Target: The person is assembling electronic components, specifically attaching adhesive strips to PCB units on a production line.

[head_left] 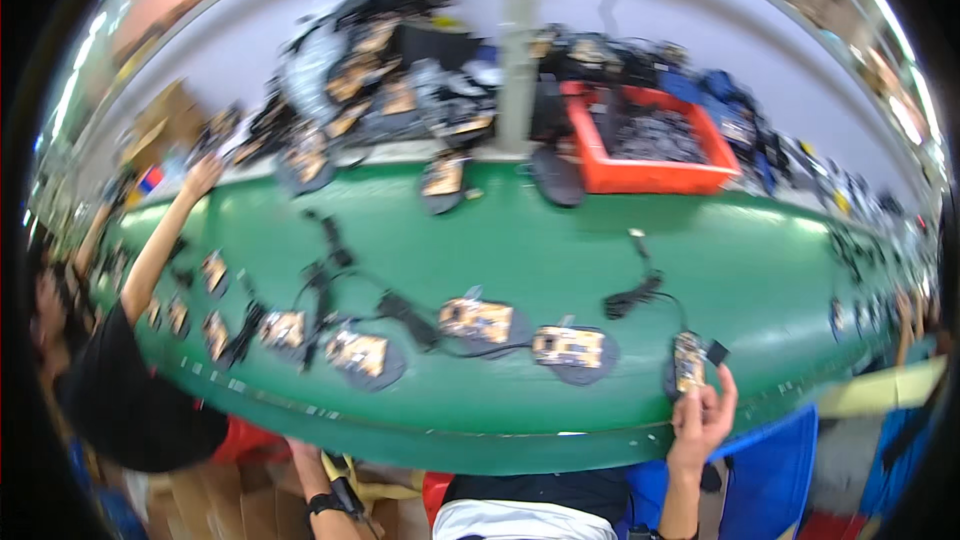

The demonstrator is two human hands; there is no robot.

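Note:
At the right of the green belt, my right hand (700,427) has its fingers closed at the near end of a tan circuit board (689,362) on a dark rounded base. A small black square piece (717,352) sticks out beside that board, close to a fingertip. From its far end a black cable (632,297) runs up to a bundled coil and a pale plug (637,235). Low on the left, my left hand (304,462) is at the belt's near edge, below a black wristband; its fingers are hidden and blurred. A yellow-and-black tool (345,492) lies beside that wrist.
Several similar boards (575,348) with cables lie leftward along the belt (520,240). A red bin (655,178) of dark parts and heaped boards and cables line the far ledge. At left, a co-worker's arm (165,240) reaches across. A blue container (770,475) stands below, right.

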